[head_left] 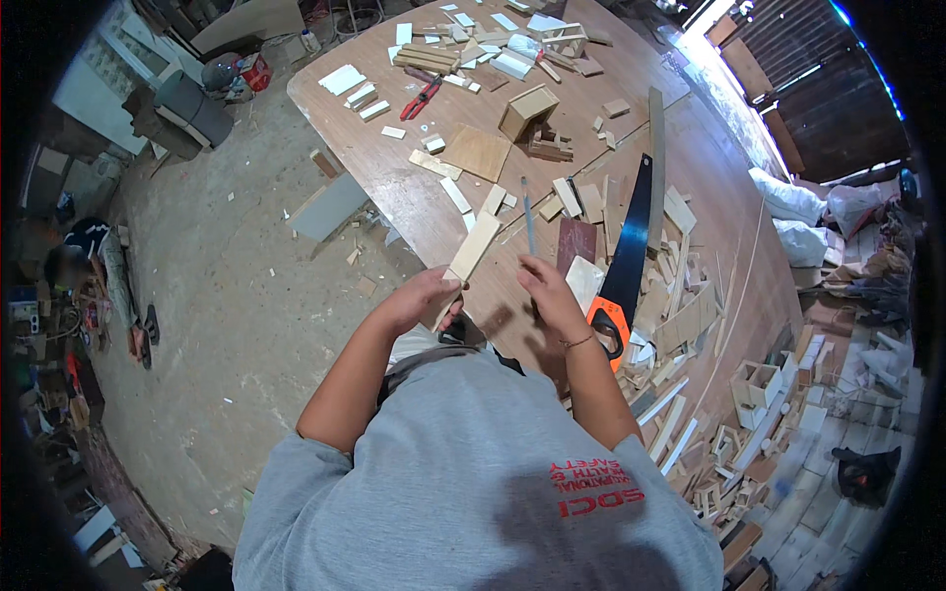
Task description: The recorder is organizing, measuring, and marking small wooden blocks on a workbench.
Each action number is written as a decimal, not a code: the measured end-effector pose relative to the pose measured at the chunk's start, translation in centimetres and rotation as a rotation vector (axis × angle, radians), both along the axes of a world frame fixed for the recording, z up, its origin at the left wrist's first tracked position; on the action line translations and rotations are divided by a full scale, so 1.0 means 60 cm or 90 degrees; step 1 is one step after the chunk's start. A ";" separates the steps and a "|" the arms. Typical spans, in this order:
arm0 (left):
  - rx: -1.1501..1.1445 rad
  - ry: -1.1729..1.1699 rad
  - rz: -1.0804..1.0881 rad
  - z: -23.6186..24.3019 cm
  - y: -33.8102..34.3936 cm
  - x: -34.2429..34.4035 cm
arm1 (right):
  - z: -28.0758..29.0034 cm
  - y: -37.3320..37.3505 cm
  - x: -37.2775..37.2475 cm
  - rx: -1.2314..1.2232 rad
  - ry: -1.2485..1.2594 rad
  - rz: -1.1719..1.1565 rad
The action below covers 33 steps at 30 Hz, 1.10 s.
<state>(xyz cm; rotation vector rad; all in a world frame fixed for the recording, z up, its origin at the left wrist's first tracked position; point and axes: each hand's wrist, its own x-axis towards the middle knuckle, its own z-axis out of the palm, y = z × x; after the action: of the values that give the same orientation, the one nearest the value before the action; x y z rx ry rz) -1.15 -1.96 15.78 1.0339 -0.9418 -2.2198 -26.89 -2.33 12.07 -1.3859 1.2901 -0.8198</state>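
Left hand [422, 298]: fingers closed around the near end of a pale wooden strip [475, 246], which points toward one o'clock. Right hand [554, 295]: fingers curled at a slim grey blade [529, 225]; grip cannot be told. Handsaw [630, 241]: at two o'clock from it.

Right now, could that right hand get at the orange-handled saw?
Probably yes: the saw lies just to the right of the right hand, its handle close by and uncovered. The slim grey tool by that hand may need letting go first; whether it's gripped, I can't tell.
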 end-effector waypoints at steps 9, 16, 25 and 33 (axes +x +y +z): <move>-0.106 -0.216 -0.044 0.064 -0.006 -0.015 | 0.088 -0.029 0.075 0.211 -0.302 0.022; -0.124 -0.260 -0.052 0.068 -0.011 -0.003 | 0.083 -0.028 0.096 0.183 -0.294 0.027; -0.093 -0.265 -0.043 0.046 -0.012 0.008 | 0.039 -0.027 0.082 0.149 -0.309 -0.040; -0.074 -0.328 0.021 -0.029 -0.005 0.028 | -0.118 0.057 -0.016 -0.086 0.588 -0.023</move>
<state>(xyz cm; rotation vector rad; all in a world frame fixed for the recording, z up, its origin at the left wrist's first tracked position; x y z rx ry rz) 0.55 -2.25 14.03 1.5897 -1.2371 -1.8741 -27.88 1.10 4.96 -1.9563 1.9687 -0.2597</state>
